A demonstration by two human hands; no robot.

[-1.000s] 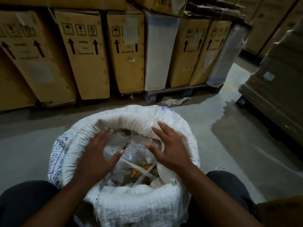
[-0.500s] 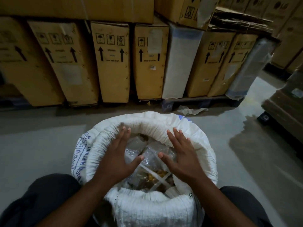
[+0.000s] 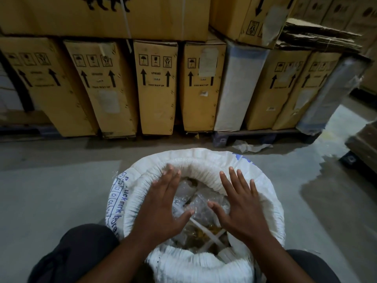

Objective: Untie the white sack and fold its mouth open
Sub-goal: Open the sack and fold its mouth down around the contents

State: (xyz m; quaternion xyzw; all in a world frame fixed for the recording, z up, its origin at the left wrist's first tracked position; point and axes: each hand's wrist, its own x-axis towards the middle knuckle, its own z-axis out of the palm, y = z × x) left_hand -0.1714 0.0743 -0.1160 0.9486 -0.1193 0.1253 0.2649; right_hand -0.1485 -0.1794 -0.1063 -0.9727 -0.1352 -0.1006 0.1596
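The white sack stands on the floor between my knees, its mouth rolled outward into a thick rim with blue print on the left side. Inside lie clear plastic bags with yellowish contents and white straps. My left hand is spread flat over the opening, its fingertips touching the far left inner rim. Over the right half of the opening my right hand is also spread, fingers apart, near the far right rim. Neither hand holds anything.
Tall cardboard boxes marked with upward arrows stand in a row just beyond the sack, some on a pallet. A crumpled white scrap lies by the pallet. A wet patch covers the floor at right. Another pallet load sits far right.
Both hands have slid forward from the middle of the opening toward the sack's far rim, fingers spreading flat. The view has tilted up and shifted, so the sack sits further right in frame.
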